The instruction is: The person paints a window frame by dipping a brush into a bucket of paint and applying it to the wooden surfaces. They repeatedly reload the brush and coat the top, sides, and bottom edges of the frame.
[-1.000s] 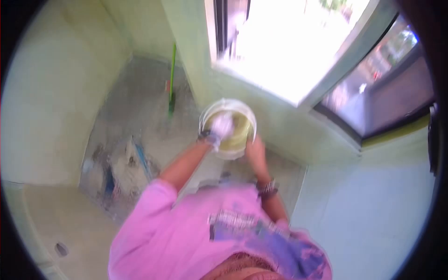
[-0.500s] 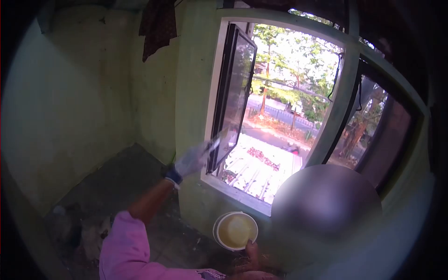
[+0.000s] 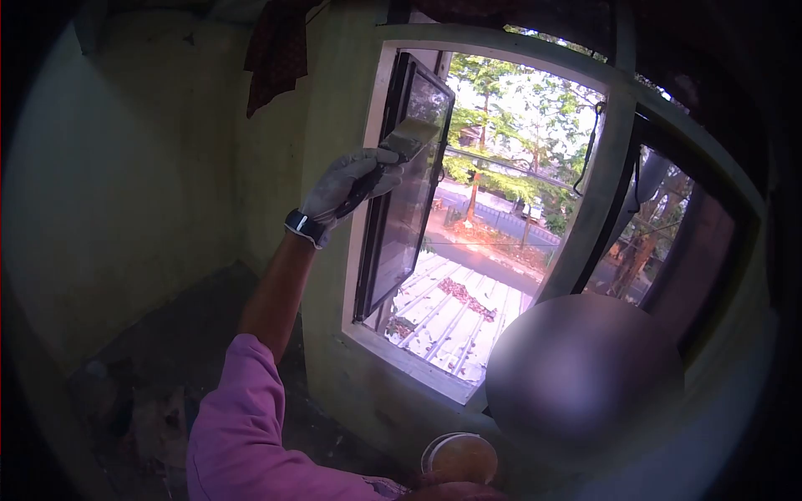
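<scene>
My left hand [image 3: 349,185], in a pale work glove with a dark band at the wrist, is raised in front of the open window sash [image 3: 416,167]. Its fingers wrap the dark handle of a flat paintbrush [image 3: 415,134], whose wide pale end points up and right and overlaps the glass in this view. Low at the bottom edge, a small white-rimmed bucket [image 3: 464,459] shows a yellow-brown inside. Partly out of frame and in shadow, my right hand [image 3: 455,491] is at the bucket's near rim.
A pale window frame [image 3: 409,367] surrounds the opening, with a ribbed roof [image 3: 447,313] and trees outside. Dark patterned cloth [image 3: 276,58] hangs at upper left. Debris [image 3: 159,426] lies on the floor at left. A round blur covers the lower right.
My left hand has risen with the paintbrush from the lower part of the sash to its upper part. The bucket has moved down and right in view.
</scene>
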Available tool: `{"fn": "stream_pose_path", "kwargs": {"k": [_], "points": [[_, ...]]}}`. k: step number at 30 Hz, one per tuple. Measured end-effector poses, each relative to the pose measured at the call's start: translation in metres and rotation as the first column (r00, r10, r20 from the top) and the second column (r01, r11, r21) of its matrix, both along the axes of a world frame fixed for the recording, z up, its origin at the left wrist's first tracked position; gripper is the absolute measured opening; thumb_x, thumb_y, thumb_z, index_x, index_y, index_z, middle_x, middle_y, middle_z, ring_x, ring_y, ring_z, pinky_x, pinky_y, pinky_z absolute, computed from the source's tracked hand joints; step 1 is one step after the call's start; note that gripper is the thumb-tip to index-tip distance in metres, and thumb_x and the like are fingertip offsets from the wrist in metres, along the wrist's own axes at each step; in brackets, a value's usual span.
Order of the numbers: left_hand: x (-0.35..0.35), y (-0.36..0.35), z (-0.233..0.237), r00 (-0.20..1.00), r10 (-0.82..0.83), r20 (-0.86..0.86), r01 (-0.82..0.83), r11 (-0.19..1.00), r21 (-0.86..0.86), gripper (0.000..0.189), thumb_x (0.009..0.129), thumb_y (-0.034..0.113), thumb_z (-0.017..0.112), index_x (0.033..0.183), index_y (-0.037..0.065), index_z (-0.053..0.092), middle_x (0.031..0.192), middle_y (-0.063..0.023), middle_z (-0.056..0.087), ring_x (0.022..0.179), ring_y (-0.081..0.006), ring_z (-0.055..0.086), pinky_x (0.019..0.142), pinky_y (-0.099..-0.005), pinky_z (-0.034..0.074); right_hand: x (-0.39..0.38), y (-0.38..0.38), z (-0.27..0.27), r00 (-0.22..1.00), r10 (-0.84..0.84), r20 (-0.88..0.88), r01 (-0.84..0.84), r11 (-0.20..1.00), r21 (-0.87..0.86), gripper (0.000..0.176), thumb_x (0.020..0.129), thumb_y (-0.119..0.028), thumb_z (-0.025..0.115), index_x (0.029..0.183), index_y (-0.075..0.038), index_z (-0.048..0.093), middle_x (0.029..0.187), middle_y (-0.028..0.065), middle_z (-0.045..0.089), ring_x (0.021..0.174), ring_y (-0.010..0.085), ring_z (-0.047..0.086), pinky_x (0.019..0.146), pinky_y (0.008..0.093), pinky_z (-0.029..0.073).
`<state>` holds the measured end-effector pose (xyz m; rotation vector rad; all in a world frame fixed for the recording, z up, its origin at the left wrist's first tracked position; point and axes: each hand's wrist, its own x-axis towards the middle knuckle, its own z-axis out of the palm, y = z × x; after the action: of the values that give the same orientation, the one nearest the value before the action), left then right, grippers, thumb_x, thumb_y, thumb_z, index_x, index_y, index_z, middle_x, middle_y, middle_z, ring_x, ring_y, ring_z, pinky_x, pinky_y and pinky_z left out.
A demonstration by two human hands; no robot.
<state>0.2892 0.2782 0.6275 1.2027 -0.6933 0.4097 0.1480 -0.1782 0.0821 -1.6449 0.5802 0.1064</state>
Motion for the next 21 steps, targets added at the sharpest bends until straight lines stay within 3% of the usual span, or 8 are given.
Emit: {"fn": "stream_pose_path", "kwargs": {"k": [2,6,9,10,13,14,18,21], "points": [[0.002,-0.006,-0.001,0.985,-0.167,0.037,0.170,0.980,-0.104,0.036,0.092,0.014,0.046,0.120,-0.009,0.046,0.116,-0.0239,0.053,0.107,-0.0279,0.056,0.096,-0.0337,0.046,-0.007,-0.008,-0.002,1.000,-0.029,0.003,0.029,0.999,0.035,0.051,0.085,-0.039,0.047,0.109,0.005,0.055,0.097,0.0262,0.059,0.089,0.0408,0.058,0.075,0.0433,0.046],[0.000,-0.032,-0.003,0.857,-0.502,0.111,0.510,0.802,-0.312,0.049,0.089,0.007,0.047,0.132,-0.008,0.029,0.127,-0.0278,0.043,0.114,-0.0304,0.051,0.096,-0.0343,0.047,-0.019,-0.016,-0.004,0.997,-0.072,0.010,0.071,0.994,0.080,0.050,0.085,-0.039,0.047,0.109,0.004,0.056,0.096,0.0255,0.059,0.088,0.0398,0.058,0.074,0.0428,0.046],[0.016,-0.036,-0.007,0.920,-0.352,0.172,0.369,0.926,-0.078,0.054,0.086,0.002,0.053,0.133,-0.006,0.028,0.126,-0.0277,0.044,0.114,-0.0287,0.052,0.092,-0.0346,0.050,-0.025,-0.018,-0.003,0.994,-0.108,0.013,0.106,0.989,0.105,0.050,0.085,-0.039,0.048,0.109,0.004,0.056,0.096,0.0249,0.059,0.087,0.0391,0.058,0.073,0.0424,0.046],[0.010,-0.045,-0.005,0.961,-0.232,0.149,0.243,0.968,-0.066,0.056,0.083,0.001,0.058,0.132,-0.003,0.030,0.124,-0.0231,0.047,0.111,-0.0260,0.054,0.088,-0.0341,0.052,-0.027,-0.019,-0.003,0.993,-0.115,0.011,0.113,0.988,0.109,0.050,0.085,-0.039,0.048,0.109,0.004,0.056,0.096,0.0247,0.059,0.087,0.0389,0.058,0.073,0.0423,0.046],[0.025,-0.047,-0.011,0.977,-0.120,0.178,0.122,0.993,-0.001,0.046,0.083,0.006,0.060,0.125,0.003,0.041,0.119,-0.0156,0.052,0.103,-0.0217,0.059,0.083,-0.0327,0.054,-0.027,-0.020,-0.002,0.991,-0.129,0.020,0.126,0.985,0.114,0.050,0.085,-0.039,0.048,0.108,0.004,0.056,0.095,0.0241,0.059,0.086,0.0382,0.058,0.073,0.0419,0.047],[0.030,-0.050,-0.011,0.978,-0.058,0.199,0.065,0.997,-0.031,0.035,0.083,0.011,0.063,0.115,0.007,0.049,0.108,-0.0096,0.057,0.094,-0.0174,0.062,0.078,-0.0306,0.056,-0.028,-0.020,-0.002,0.990,-0.137,0.021,0.133,0.984,0.122,0.049,0.085,-0.039,0.048,0.108,0.004,0.056,0.095,0.0240,0.059,0.086,0.0379,0.058,0.072,0.0417,0.047],[0.065,-0.025,0.009,0.944,0.302,0.133,-0.273,0.941,-0.201,0.019,0.087,0.017,0.059,0.104,0.009,0.055,0.094,-0.0059,0.062,0.085,-0.0143,0.064,0.071,-0.0295,0.057,-0.028,-0.018,0.000,0.986,-0.165,0.031,0.159,0.978,0.133,0.049,0.085,-0.039,0.049,0.108,0.003,0.056,0.094,0.0232,0.059,0.085,0.0370,0.058,0.072,0.0412,0.047],[0.087,0.006,0.045,0.767,0.538,0.349,-0.468,0.842,-0.269,0.020,0.089,0.018,0.057,0.105,0.007,0.056,0.094,-0.0055,0.062,0.085,-0.0181,0.064,0.076,-0.0312,0.056,-0.025,-0.016,0.002,0.981,-0.186,0.045,0.179,0.974,0.140,0.049,0.085,-0.039,0.049,0.108,0.003,0.056,0.094,0.0226,0.059,0.084,0.0363,0.058,0.071,0.0408,0.047]]}}
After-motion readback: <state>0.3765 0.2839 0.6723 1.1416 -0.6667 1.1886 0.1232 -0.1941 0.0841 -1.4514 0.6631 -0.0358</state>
